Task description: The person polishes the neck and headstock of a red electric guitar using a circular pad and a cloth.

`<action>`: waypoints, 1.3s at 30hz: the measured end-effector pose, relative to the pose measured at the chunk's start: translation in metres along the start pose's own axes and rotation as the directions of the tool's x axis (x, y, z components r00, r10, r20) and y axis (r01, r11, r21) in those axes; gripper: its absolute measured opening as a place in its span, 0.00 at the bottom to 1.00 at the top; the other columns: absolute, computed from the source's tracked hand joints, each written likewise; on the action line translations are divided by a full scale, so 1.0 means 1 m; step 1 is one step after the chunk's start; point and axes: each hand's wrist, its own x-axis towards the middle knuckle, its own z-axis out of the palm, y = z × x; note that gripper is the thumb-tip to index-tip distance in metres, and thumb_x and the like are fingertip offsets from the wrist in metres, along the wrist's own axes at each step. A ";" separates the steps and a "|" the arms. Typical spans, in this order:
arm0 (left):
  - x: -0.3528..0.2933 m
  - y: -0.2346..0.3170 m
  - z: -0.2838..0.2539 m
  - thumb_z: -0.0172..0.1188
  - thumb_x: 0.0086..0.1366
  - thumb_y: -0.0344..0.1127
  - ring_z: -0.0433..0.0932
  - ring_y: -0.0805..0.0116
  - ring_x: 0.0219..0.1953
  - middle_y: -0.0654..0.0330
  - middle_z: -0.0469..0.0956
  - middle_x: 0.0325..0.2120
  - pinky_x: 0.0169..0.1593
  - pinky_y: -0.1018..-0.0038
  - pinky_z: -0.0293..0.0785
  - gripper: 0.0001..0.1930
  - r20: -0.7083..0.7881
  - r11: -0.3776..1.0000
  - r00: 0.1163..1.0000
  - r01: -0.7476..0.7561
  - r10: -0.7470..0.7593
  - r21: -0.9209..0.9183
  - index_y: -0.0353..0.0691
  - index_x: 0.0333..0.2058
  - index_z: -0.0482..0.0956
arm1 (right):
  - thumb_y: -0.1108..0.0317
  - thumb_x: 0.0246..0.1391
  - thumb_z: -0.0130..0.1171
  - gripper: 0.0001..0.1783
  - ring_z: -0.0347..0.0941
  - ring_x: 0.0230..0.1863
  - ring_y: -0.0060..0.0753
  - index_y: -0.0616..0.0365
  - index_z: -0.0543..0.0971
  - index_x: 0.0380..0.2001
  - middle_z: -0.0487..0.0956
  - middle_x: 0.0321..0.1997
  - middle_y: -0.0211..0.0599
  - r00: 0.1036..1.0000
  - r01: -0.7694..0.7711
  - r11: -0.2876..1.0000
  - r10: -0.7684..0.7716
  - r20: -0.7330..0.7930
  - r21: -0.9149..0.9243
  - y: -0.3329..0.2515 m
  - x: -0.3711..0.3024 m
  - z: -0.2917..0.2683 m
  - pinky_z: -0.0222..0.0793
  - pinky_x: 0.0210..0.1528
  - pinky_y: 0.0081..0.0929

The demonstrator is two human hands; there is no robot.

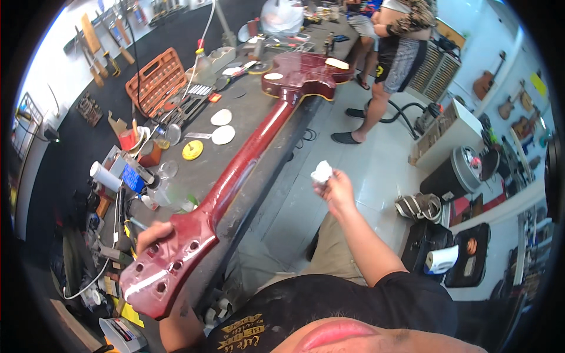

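A glossy dark red electric guitar (306,69) lies back up, its body at the far end of the bench and its long neck (250,147) running toward me. Two cream patches show on the body. At the near left, my left hand (154,235) is closed around the edge of the headstock (173,259), which has several empty tuner holes. Part of that hand is hidden beneath it. My right hand (336,191) is raised off the bench to the right of the neck, pinching a crumpled white wad (321,172) that looks like cloth or tissue. It is apart from the guitar.
Left of the neck, the dark bench holds white round pads (222,126), a yellow disc (192,149), an orange tool case (158,79), bottles and loose tools. Another person (400,59) stands beyond the bench. On the right are a bin (456,170), a bag (419,207) and hanging guitars (488,82).
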 end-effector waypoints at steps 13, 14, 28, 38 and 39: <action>0.094 0.050 0.041 0.69 0.69 0.39 0.85 0.47 0.50 0.40 0.80 0.49 0.66 0.44 0.73 0.17 0.331 0.904 0.857 -0.426 0.394 0.027 0.32 0.43 0.74 | 0.78 0.67 0.44 0.13 0.78 0.33 0.24 0.55 0.78 0.45 0.84 0.40 0.31 0.975 0.217 0.971 -0.220 0.028 0.098 -0.081 -0.068 0.029 0.75 0.36 0.24; 0.100 0.049 0.036 0.69 0.69 0.37 0.84 0.47 0.50 0.38 0.80 0.48 0.65 0.46 0.75 0.16 0.345 0.908 0.850 -0.419 0.398 -0.016 0.32 0.44 0.74 | 0.77 0.69 0.45 0.12 0.79 0.34 0.23 0.56 0.78 0.45 0.84 0.41 0.31 0.951 0.306 0.949 -0.308 0.022 0.071 -0.083 -0.069 0.034 0.75 0.36 0.24; 0.093 0.042 0.045 0.65 0.72 0.38 0.86 0.47 0.49 0.36 0.84 0.43 0.55 0.56 0.83 0.15 0.237 0.919 0.888 -0.381 0.393 -0.096 0.32 0.45 0.74 | 0.73 0.67 0.60 0.11 0.82 0.38 0.23 0.64 0.85 0.49 0.88 0.39 0.38 0.403 0.840 0.387 -0.914 -0.041 -0.380 -0.081 -0.055 0.183 0.75 0.44 0.22; 0.093 0.033 0.051 0.62 0.73 0.37 0.83 0.43 0.53 0.37 0.83 0.45 0.61 0.50 0.78 0.13 0.252 0.924 0.892 -0.339 0.376 -0.178 0.34 0.47 0.73 | 0.81 0.63 0.52 0.22 0.74 0.68 0.53 0.66 0.80 0.59 0.80 0.63 0.54 0.234 0.872 0.124 -0.956 0.179 -0.474 -0.056 -0.050 0.194 0.68 0.73 0.42; 0.094 0.032 0.053 0.64 0.73 0.36 0.85 0.45 0.50 0.36 0.84 0.44 0.59 0.51 0.80 0.13 0.232 0.911 0.887 -0.352 0.398 -0.215 0.34 0.45 0.72 | 0.81 0.63 0.52 0.22 0.74 0.68 0.53 0.66 0.80 0.59 0.80 0.63 0.54 0.238 0.870 0.127 -0.954 0.180 -0.476 -0.054 -0.052 0.194 0.68 0.73 0.42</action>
